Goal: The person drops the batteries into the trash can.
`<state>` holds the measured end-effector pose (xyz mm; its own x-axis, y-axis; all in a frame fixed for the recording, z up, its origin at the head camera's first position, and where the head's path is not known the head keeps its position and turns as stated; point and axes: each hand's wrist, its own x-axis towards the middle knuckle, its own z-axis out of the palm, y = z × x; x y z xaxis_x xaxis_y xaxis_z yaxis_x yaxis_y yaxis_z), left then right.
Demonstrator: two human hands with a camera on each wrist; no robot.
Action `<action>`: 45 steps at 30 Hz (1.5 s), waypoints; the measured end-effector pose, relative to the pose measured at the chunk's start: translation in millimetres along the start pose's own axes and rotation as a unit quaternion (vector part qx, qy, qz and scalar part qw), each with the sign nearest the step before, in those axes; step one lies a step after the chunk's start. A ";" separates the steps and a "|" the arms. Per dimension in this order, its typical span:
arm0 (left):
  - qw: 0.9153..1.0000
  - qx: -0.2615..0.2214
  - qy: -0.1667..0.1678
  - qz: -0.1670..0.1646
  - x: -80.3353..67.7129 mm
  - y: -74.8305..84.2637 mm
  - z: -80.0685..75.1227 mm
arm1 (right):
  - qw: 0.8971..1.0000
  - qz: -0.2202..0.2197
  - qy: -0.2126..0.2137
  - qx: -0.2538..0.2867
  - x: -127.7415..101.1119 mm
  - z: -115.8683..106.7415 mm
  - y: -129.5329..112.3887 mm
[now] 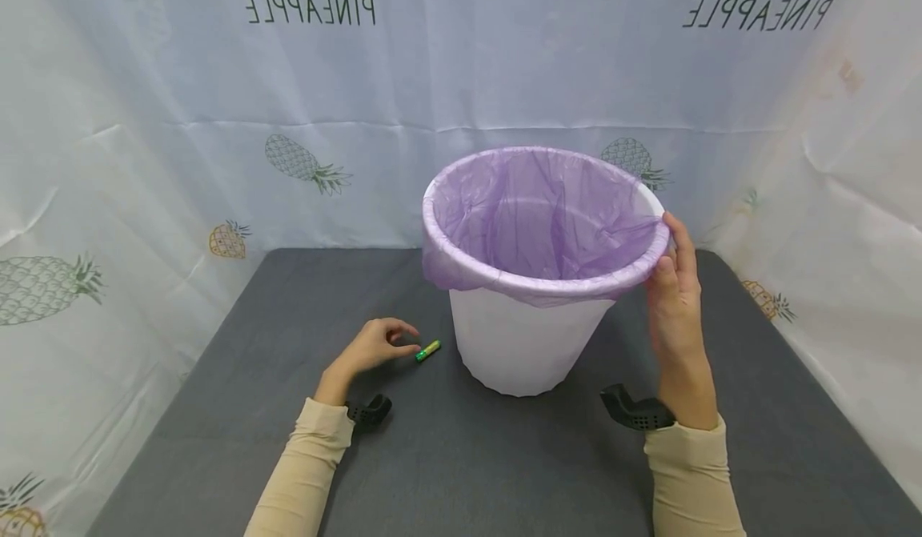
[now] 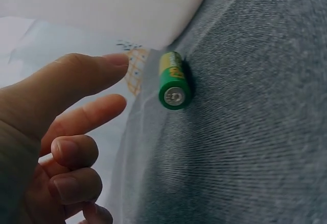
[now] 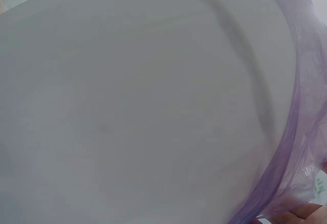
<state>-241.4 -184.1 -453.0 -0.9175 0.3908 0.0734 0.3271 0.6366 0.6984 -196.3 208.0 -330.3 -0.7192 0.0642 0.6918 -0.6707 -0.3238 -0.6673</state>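
Grey mat [image 1: 461, 457], pineapple sheet behind. A battery [image 1: 427, 350] is lying just left of the bin [image 1: 529, 345], being approached by the left hand [image 1: 376, 345], fingers loosely curled, nothing held. Right hand [image 1: 673, 297] is being rested on the liner [image 1: 540, 217] rim. Battery judged small, hard, smooth, prone to roll; best pinched mid-body.

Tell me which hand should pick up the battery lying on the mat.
Left. The left hand lies on the mat right beside the battery, fingers not yet touching it. The right hand is at the bin's rim.
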 end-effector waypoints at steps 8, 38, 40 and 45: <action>1.000 0.019 -0.014 -0.016 3.0 -3.4 6.7 | 1.000 0.001 0.001 0.003 1.2 0.1 -0.1; 0.996 0.066 0.001 -0.055 0.8 -7.5 7.4 | 1.000 0.002 0.001 0.003 0.6 0.9 -2.2; 0.997 0.063 -0.001 -0.053 0.5 -7.2 7.1 | 1.000 0.001 -0.001 0.002 0.6 0.8 -2.6; 0.997 0.061 -0.004 -0.051 -0.2 -6.3 5.9 | 1.000 0.001 -0.002 -0.001 0.9 0.4 -2.4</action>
<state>-242.0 -184.2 -461.6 -0.9457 0.3251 0.0000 0.2576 0.7494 0.6099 -195.3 208.5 -327.9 -0.7199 0.0606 0.6915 -0.6698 -0.3221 -0.6691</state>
